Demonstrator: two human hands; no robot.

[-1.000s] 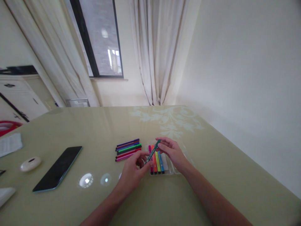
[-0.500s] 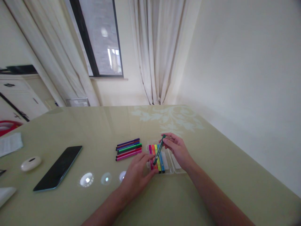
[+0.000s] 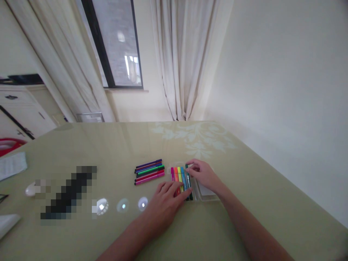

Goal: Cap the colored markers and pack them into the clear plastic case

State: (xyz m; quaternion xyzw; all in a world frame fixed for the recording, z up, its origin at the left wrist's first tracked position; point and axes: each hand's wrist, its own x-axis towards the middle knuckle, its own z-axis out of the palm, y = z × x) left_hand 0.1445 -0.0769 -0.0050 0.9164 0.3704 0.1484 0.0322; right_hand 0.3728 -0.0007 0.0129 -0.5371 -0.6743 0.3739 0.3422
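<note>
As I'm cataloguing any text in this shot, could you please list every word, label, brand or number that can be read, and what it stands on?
No text is readable.
Dark green pen: pale marks along the barrel, too small to read.
Sheet of paper at the table's left: faint marks, too blurred to read.
</note>
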